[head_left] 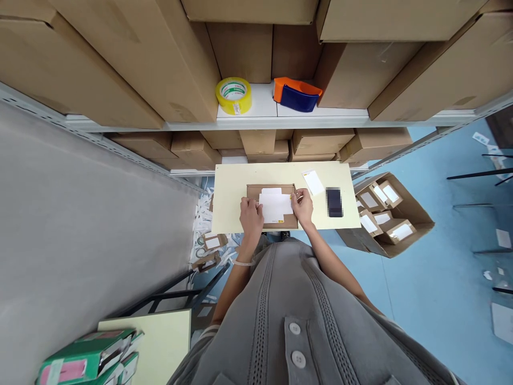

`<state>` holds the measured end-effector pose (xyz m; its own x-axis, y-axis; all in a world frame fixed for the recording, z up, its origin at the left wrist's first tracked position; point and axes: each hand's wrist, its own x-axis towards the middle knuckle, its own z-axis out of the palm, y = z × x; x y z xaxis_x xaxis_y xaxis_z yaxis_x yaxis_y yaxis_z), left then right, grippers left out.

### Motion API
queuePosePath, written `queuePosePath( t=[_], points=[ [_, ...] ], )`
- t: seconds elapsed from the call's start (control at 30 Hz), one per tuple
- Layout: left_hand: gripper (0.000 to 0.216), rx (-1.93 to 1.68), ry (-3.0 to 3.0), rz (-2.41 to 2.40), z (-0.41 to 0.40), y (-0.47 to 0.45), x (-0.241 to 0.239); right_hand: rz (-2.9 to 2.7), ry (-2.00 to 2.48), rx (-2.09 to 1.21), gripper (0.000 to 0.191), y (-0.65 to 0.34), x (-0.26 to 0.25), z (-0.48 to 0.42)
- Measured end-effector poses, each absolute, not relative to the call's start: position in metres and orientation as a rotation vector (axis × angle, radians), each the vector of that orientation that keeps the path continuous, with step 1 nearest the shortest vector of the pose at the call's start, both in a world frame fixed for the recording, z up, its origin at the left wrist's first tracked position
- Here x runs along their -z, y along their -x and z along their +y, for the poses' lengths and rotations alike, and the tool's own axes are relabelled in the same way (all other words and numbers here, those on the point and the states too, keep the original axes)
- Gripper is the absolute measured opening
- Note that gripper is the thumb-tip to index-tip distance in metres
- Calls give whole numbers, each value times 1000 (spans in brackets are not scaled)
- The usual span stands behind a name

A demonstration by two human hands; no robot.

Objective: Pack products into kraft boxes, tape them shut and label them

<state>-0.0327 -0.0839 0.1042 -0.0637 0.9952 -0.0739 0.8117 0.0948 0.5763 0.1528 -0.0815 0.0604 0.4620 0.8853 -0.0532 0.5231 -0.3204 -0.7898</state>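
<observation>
A flat brown cardboard parcel point(253, 191) lies on a small pale yellow table point(228, 208) in front of me. A white label sheet point(274, 206) covers its middle. My left hand point(250, 215) rests on the parcel's left end, fingers curled at the label's left edge. My right hand point(303, 206) pinches the label's right edge at the parcel's right end. Beside them on the table lie a small white slip point(313, 182) and a dark phone point(334, 202).
Shelves of large cardboard boxes rise behind the table, with a yellow tape roll point(234, 95) and an orange-blue tape dispenser point(297, 94). An open carton point(417, 211) of labelled parcels sits on the blue floor at right. Green boxes point(86, 363) lie at lower left.
</observation>
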Motion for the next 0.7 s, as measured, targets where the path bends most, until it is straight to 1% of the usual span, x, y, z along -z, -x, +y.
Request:
queuePosePath(
  t=[0.23,0.47,0.57,0.7],
  points=[
    [16,-506,-1748,1948,-84,33,-106,-1206,1958,-660,25,-157,-63,-86],
    [16,-503,-1715,1972,-85,33,-106,-1320,1931,-666,46,-153,-62,-109],
    [15,-516,-1719,1977,-86,33,-104,-1360,1911,-717,55,-155,-62,-117],
    [15,-517,-1751,1985,-85,32,-100,-1380,1892,-806,58,-160,-61,-121]
  ],
)
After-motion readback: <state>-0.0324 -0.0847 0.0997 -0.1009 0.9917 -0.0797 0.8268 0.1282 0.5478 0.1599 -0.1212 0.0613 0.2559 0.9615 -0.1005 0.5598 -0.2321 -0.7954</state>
